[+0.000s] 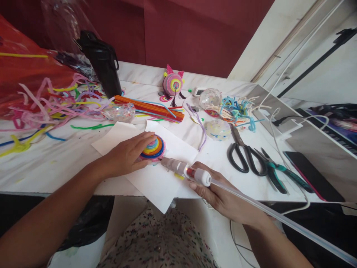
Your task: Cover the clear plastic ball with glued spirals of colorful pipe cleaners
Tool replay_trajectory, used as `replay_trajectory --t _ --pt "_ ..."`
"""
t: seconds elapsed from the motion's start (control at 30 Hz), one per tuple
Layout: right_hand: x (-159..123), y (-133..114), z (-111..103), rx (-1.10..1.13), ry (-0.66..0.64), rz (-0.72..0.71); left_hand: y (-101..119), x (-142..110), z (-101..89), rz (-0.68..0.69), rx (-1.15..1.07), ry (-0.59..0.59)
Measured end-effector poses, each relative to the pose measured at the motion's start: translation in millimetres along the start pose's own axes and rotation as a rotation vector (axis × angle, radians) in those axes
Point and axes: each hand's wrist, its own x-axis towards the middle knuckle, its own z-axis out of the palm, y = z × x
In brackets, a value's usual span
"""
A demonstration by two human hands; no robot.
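Note:
My left hand point(126, 154) is closed round the left side of a small round ornament point(156, 148), its top ringed in blue, orange, yellow and pink pipe cleaner. White paper sheets point(158, 190) lie beneath it. A white hot glue gun point(175, 165) is gripped in my right hand point(214, 190). Its nozzle is at the ornament's lower right edge; whether they touch I cannot tell. From the gun's back a long clear glue stick point(279, 212) runs down to the right. My right fingers are partly hidden behind the gun.
Black scissors point(247, 154), green-handled pliers point(283, 171) and a phone point(315, 176) lie at the right. Loose pipe cleaners point(52, 100) and a black bottle point(100, 63) are at the left. A finished-looking pink eared ornament point(174, 83) sits at the back, near clear speckled balls point(217, 129).

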Motion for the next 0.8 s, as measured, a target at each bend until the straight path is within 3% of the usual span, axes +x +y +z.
replay_trajectory --t 0.8 --pt "-3.2 3.2 1.6 -0.02 0.034 -0.018 -8.6 -1.3 3.9 0.025 0.027 0.02"
